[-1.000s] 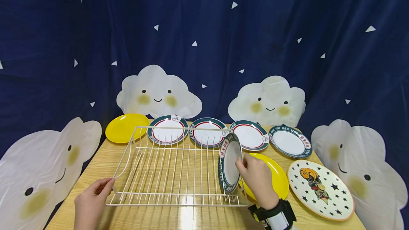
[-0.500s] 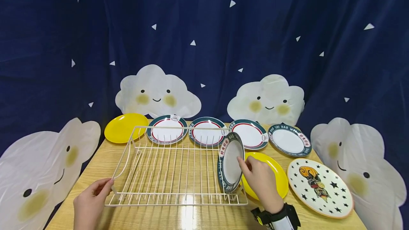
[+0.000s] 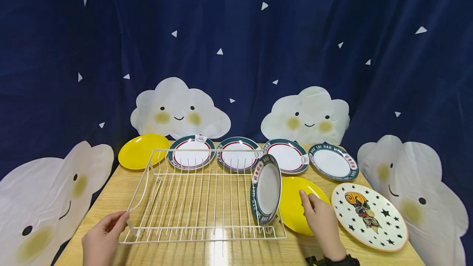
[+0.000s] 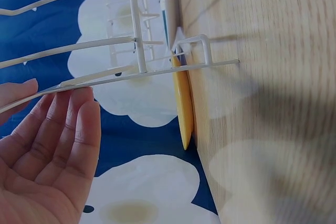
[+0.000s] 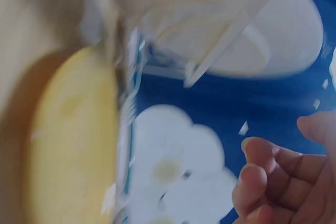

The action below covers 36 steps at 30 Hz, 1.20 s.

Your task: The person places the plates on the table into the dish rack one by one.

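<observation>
By the left hand [image 3: 105, 238] the rack [image 3: 199, 228] is pinched at its left side. At its right end a plate [image 3: 268, 188] has been released, seemingly seated. The right hand [image 3: 322, 220], empty, loosely curled, is held over the yellow plate [image 3: 295, 208].

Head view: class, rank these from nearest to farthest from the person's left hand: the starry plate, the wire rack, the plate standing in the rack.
1. Wire rack: its left side is pinched by the left hand.
2. Plate standing in the rack: at the rack's right end.
3. Starry plate: farthest right, outside the rack.
</observation>
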### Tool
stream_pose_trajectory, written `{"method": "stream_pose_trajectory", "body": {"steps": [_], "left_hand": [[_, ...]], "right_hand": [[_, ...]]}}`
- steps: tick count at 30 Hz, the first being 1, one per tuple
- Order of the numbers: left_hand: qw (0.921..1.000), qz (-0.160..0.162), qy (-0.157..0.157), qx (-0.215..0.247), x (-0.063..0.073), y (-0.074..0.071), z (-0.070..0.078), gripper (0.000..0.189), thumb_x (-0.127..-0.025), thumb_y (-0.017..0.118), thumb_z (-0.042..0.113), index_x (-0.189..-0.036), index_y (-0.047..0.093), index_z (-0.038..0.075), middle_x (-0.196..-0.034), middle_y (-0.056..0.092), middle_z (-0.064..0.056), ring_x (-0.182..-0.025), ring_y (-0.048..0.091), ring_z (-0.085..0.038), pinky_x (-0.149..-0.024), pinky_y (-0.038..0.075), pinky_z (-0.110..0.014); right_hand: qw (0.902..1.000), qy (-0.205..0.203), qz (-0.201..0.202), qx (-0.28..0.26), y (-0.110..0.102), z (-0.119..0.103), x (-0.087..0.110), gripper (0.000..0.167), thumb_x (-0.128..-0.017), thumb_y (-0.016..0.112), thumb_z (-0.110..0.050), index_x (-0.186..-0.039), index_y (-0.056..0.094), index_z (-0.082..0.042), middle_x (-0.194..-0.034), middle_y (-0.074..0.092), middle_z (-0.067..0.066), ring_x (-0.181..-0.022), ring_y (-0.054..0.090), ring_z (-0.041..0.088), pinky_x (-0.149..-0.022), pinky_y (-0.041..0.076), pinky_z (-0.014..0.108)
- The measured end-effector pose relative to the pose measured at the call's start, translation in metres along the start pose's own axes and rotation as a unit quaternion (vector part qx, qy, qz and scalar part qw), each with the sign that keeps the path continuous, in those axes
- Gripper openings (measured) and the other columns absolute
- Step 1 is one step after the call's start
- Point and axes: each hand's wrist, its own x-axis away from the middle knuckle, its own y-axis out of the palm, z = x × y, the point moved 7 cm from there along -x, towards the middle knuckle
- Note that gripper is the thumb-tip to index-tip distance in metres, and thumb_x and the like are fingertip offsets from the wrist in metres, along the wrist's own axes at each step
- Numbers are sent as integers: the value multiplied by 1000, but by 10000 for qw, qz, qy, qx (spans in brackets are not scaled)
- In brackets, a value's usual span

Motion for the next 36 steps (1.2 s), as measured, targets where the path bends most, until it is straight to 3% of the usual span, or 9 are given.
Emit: {"method": "stream_pose_trajectory", "body": {"steps": [5,10,17,19,24,30,36], "left_hand": [[9999,-30,-135,20,0,0,-5,30,-90,71,32,-104,75,5,-82,76,-8,-58,58,8,-51,46,-12],[9998,43,-148,100,1,-1,-5,28,-89,72,29,-103,75,5,-80,76,-8,-57,58,8,-51,46,-11],[9998,94,-90,159,2,-1,-2,27,-89,72,29,-102,75,5,-74,75,-2,-57,58,8,-51,46,-11],[9998,101,-72,163,3,-1,-2,27,-89,72,28,-101,75,5,-73,75,-1,-57,59,7,-51,46,-11],[9997,154,-25,183,3,-1,-1,25,-88,73,28,-99,76,6,-70,74,1,-56,59,6,-51,45,-11],[9997,103,-98,180,3,2,-2,28,-89,72,31,-100,76,5,-72,74,-1,-58,61,3,-51,46,-12],[9995,134,-144,266,2,1,-3,29,-88,73,32,-100,76,6,-69,73,5,-58,60,7,-52,46,-11]], "right_hand": [[9955,813,-470,131,2,48,10,59,-103,35,-51,-78,65,-6,-56,57,-1,-54,50,15,-54,38,30],[9871,1346,-807,322,6,91,17,65,-103,28,-54,-78,64,-6,-65,62,4,-63,54,21,-57,39,34],[9631,1788,-1944,524,24,137,24,65,-100,30,-59,-77,58,-5,-71,55,10,-69,51,25,-62,42,38],[9592,1816,-2107,505,31,143,26,62,-99,34,-57,-75,56,-5,-71,54,10,-70,51,25,-63,42,38],[9629,1784,-2003,290,39,146,26,49,-97,43,-48,-66,47,-10,-61,44,3,-61,45,19,-56,33,29],[9688,1610,-1865,268,40,141,23,43,-95,47,-38,-63,44,-11,-58,39,2,-58,40,17,-55,30,28],[9695,1621,-1821,239,43,141,21,40,-95,50,-33,-63,45,-9,-59,40,3,-59,40,18,-55,30,29]]}}
